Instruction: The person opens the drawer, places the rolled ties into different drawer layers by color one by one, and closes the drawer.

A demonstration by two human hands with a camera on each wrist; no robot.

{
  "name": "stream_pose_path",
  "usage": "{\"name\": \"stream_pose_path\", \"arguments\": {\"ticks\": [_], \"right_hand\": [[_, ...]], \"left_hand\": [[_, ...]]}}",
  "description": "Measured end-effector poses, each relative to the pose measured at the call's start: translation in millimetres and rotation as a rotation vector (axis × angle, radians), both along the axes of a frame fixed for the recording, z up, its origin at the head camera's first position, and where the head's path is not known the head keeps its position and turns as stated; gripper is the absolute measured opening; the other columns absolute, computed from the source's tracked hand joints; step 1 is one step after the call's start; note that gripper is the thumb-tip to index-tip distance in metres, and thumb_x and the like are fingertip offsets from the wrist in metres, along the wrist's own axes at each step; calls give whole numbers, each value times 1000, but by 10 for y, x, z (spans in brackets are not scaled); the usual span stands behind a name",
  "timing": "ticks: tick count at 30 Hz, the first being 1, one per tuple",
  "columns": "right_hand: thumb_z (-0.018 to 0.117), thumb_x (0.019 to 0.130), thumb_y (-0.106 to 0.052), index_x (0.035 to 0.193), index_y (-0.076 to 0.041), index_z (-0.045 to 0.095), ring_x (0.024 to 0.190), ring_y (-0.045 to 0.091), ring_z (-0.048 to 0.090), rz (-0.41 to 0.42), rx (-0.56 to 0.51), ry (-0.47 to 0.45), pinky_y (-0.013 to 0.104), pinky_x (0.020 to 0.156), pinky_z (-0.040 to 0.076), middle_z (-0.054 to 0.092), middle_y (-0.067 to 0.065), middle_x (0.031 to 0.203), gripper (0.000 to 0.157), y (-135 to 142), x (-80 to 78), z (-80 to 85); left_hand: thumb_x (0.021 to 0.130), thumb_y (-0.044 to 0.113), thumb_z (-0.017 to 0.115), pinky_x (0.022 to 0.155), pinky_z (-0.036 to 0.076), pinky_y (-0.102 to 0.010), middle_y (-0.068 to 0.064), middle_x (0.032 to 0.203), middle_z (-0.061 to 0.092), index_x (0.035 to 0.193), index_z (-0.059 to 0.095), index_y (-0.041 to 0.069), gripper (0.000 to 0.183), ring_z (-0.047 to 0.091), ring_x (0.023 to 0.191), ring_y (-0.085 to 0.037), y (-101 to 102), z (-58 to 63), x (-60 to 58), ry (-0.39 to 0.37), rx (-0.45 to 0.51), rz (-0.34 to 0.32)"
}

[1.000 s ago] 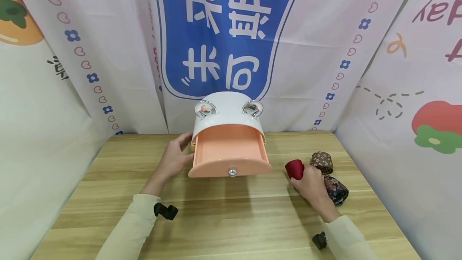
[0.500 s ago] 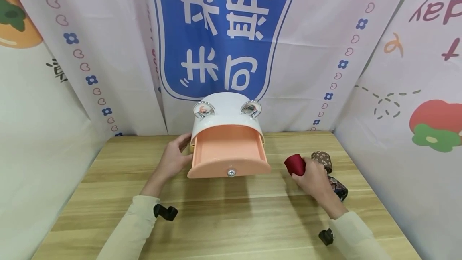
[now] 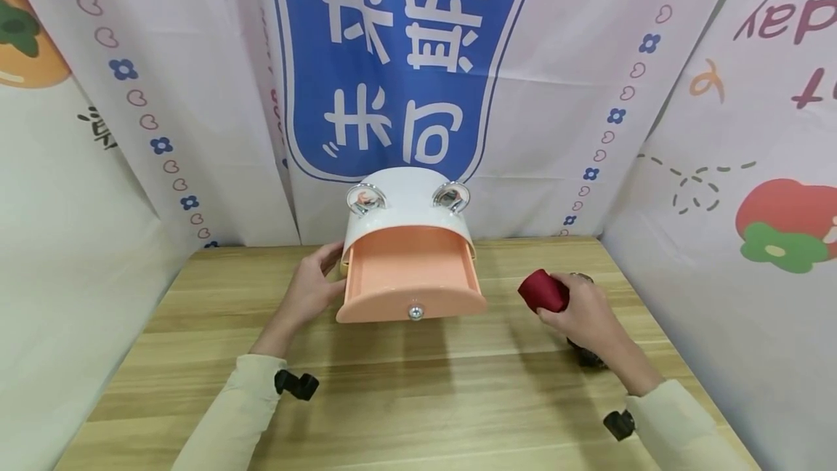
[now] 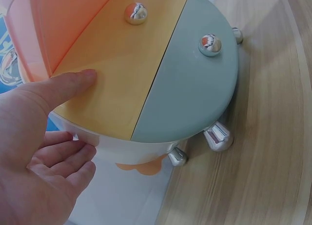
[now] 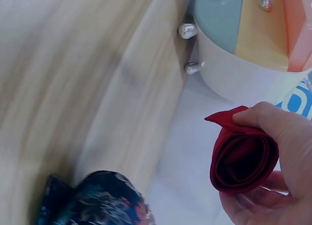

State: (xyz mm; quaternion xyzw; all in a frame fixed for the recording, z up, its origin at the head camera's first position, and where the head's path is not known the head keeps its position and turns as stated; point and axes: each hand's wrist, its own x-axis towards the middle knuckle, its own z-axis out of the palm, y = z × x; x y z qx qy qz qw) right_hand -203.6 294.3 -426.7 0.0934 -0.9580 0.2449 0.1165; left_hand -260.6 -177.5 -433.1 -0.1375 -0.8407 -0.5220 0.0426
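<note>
A small cabinet with a white rounded shell (image 3: 408,198) stands at the back of the table. Its peach top drawer (image 3: 410,304) is pulled out, with nothing inside. The yellow (image 4: 114,73) and green (image 4: 195,83) drawers below are closed. My left hand (image 3: 310,288) rests on the cabinet's left side, thumb against the yellow drawer front, fingers beside the shell. My right hand (image 3: 591,312) grips a rolled red necktie (image 3: 543,291) above the table. Beneath that hand lies a dark floral rolled necktie (image 5: 105,200), partly hidden. A brown patterned roll (image 3: 582,278) is almost wholly covered by the hand.
Wood-grain table (image 3: 418,405) extends in front of the cabinet. Printed cloth walls (image 3: 523,166) rise behind it and at both sides. Two round silver-rimmed mirror-like pieces (image 3: 451,197) sit on the cabinet top, and short silver feet (image 4: 218,135) hold it up.
My right hand has lifted the red necktie up from beside the other rolls and moved slightly right, covering them more. The left hand stays on the cabinet. The view shifts a little.
</note>
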Motion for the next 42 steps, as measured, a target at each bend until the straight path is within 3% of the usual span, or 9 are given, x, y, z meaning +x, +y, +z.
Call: {"name": "stream_pose_path", "arguments": {"ticks": [14,23,33,42], "right_hand": [[87,81,-17,134,5,66,87,30,70,89,4,37,34,65,61,74,25,114,62,-61,-65,391],[87,83,-19,135,1,67,85,24,68,149,9,5,29,67,58,76,18,109,60,-183,-104,642],[87,84,-26,136,-3,68,85,25,68,165,66,8,30,66,58,76,17,113,60,-294,-193,883],[86,86,-28,142,-5,64,90,26,68,177,33,-48,31,70,59,75,14,118,64,-420,-233,1099]], "left_hand": [[93,6,77,131,36,-52,-28,161,46,157,42,-6,74,46,150,-45,4,3,-6,6,6,5],[93,6,77,131,36,-52,-28,161,47,157,42,-5,73,46,151,-44,9,14,8,-1,6,6],[93,7,78,130,37,-50,-26,161,47,157,42,-4,74,47,150,-43,5,28,8,-3,-7,12],[94,9,78,131,37,-51,-26,161,47,157,43,-4,74,47,150,-43,3,21,9,-1,2,4]]}}
